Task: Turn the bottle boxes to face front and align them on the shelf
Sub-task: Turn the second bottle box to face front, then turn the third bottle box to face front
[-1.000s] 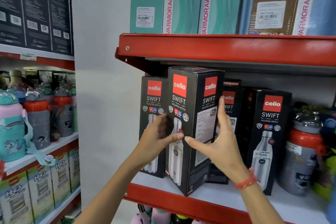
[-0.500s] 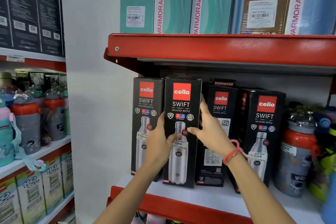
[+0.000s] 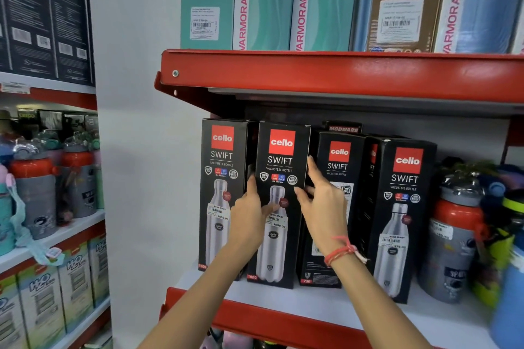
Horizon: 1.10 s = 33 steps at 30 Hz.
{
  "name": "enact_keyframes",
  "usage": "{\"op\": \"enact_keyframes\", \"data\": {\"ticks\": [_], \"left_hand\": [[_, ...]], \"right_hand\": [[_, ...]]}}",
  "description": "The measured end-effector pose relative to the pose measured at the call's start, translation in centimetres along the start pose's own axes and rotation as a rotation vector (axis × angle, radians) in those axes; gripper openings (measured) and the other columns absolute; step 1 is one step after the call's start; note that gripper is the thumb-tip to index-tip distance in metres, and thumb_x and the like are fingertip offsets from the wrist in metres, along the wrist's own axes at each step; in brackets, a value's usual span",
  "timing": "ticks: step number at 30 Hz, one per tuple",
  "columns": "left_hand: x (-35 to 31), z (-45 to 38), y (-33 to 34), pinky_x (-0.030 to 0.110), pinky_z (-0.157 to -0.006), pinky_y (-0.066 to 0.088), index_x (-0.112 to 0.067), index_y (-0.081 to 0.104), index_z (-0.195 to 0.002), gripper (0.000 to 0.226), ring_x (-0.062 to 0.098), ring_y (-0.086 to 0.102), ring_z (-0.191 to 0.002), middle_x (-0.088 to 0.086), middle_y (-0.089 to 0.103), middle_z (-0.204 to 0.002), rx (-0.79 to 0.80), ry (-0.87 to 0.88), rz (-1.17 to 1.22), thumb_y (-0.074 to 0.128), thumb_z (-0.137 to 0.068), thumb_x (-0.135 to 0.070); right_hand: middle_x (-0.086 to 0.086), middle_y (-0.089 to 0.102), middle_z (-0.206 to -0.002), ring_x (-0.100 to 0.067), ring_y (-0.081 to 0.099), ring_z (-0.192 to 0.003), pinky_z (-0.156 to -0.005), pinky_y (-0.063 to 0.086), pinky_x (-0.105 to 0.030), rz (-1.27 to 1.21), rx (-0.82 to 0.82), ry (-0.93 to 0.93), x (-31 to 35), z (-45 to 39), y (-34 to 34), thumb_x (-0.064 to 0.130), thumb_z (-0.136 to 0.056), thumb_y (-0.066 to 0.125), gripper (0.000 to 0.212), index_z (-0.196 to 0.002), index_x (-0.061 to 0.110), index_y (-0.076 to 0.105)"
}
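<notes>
Several black Cello Swift bottle boxes stand on the white shelf with a red front edge. The second box faces front, flush beside the leftmost box. My left hand grips the second box's left edge, thumb across its front. My right hand is at that box's right edge, fingers spread and reaching into the gap beside it. The third box stands further back with a side panel showing. The fourth box is angled, front turned slightly right.
A red shelf hangs close above the box tops, carrying teal and blue Varmora boxes. Grey-and-red bottles crowd the shelf to the right. A white wall and another rack of bottles are on the left.
The second box was turned from corner-on to front-facing and pushed back beside the leftmost box. My right hand slid from its front face to its right edge.
</notes>
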State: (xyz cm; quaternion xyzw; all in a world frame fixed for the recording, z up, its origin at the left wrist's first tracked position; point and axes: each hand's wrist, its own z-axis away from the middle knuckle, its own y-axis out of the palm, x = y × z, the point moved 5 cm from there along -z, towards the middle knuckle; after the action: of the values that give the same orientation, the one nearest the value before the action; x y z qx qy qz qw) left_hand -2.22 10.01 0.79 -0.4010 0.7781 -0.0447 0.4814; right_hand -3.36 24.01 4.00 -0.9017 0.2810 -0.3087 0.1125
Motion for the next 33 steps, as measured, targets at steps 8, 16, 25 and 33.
{"op": "enact_keyframes", "data": {"ticks": [8, 16, 25, 33], "left_hand": [[-0.7, 0.2, -1.4, 0.037, -0.081, 0.052, -0.004, 0.042, -0.135, 0.056, 0.034, 0.066, -0.102, 0.018, 0.069, -0.112, -0.067, 0.087, -0.265, 0.068, -0.086, -0.01], [-4.4, 2.6, -0.7, 0.043, -0.072, 0.056, -0.006, 0.06, -0.112, 0.023, 0.026, 0.065, -0.088, 0.01, 0.063, -0.106, -0.149, 0.419, -0.175, 0.06, -0.09, -0.008], [-3.9, 3.8, 0.6, 0.011, -0.084, 0.051, -0.016, 0.059, -0.123, 0.041, -0.002, 0.061, -0.099, -0.006, 0.066, -0.114, 0.056, 0.235, 0.286, 0.07, -0.085, -0.026], [-5.3, 4.6, 2.7, 0.017, -0.091, 0.05, -0.017, 0.041, -0.14, 0.076, 0.002, 0.062, -0.098, -0.021, 0.06, -0.098, 0.195, 0.147, 0.361, 0.079, -0.075, -0.008]], "right_hand": [[-0.016, 0.05, -0.132, -0.032, 0.048, -0.115, -0.092, 0.046, -0.037, 0.199, -0.277, 0.068, -0.7, 1.3, -1.9, 0.018, -0.08, 0.068, 0.063, -0.137, 0.011, 0.042], [-0.027, 0.018, -0.145, -0.043, 0.037, -0.117, -0.081, 0.048, -0.048, 0.246, -0.022, 0.388, -3.4, 2.7, -0.6, 0.029, -0.075, 0.074, 0.115, -0.146, 0.019, -0.016], [-0.007, 0.027, -0.145, -0.009, 0.036, -0.111, -0.088, 0.037, -0.028, -0.104, 0.051, 0.215, -4.4, 4.9, -6.1, 0.035, -0.062, 0.083, 0.125, -0.142, 0.047, -0.013], [0.044, 0.035, -0.126, 0.004, 0.04, -0.125, -0.111, 0.032, -0.045, -0.421, 0.413, 0.246, -6.0, 4.4, -7.5, 0.017, -0.067, 0.082, 0.117, -0.142, 0.052, -0.001]]}}
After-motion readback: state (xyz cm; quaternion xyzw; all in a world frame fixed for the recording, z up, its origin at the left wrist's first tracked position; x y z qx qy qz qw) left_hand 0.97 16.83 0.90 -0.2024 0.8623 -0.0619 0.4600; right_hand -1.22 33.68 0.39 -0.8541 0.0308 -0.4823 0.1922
